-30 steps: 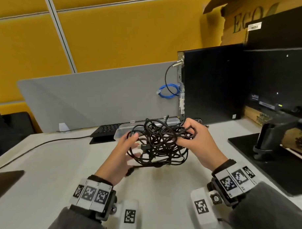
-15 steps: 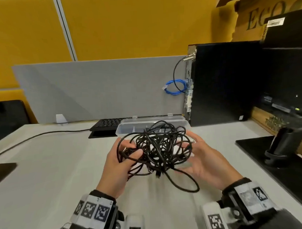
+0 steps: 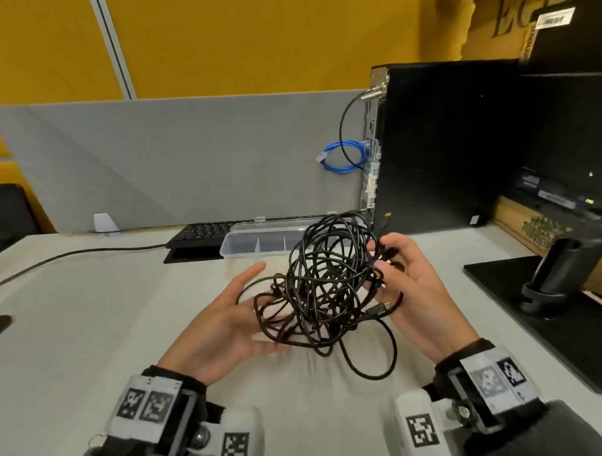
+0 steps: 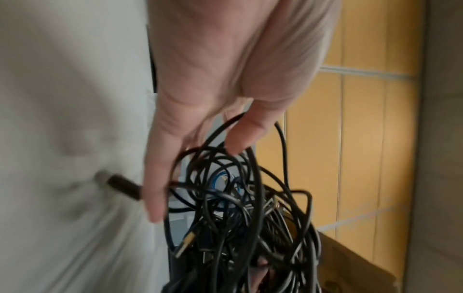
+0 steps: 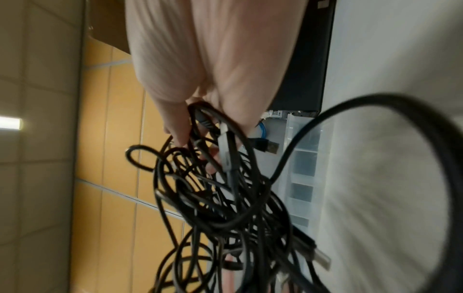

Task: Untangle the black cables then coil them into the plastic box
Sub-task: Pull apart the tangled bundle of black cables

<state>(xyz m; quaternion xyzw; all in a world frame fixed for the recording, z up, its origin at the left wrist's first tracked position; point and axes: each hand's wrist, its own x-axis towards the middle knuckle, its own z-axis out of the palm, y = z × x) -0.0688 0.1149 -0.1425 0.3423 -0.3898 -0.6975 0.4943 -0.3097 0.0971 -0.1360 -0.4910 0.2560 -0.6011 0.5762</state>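
A tangle of black cables hangs above the white table between my hands. My left hand lies palm up beneath its left side, fingers straight, with strands draped over them. My right hand pinches strands at the tangle's upper right, fingers curled round them. One loop sags down toward the table. A USB plug sticks out by my right palm. The clear plastic box stands just behind the tangle, its inside divided into compartments.
A black keyboard lies left of the box, against the grey divider. A black computer tower with a blue cable stands at the back right. A monitor stand fills the right side. A thin black cable crosses the table's left.
My left hand has let go of the tangle and opened flat under it. The right hand has taken strands at the upper right and the bundle has turned and shifted right.
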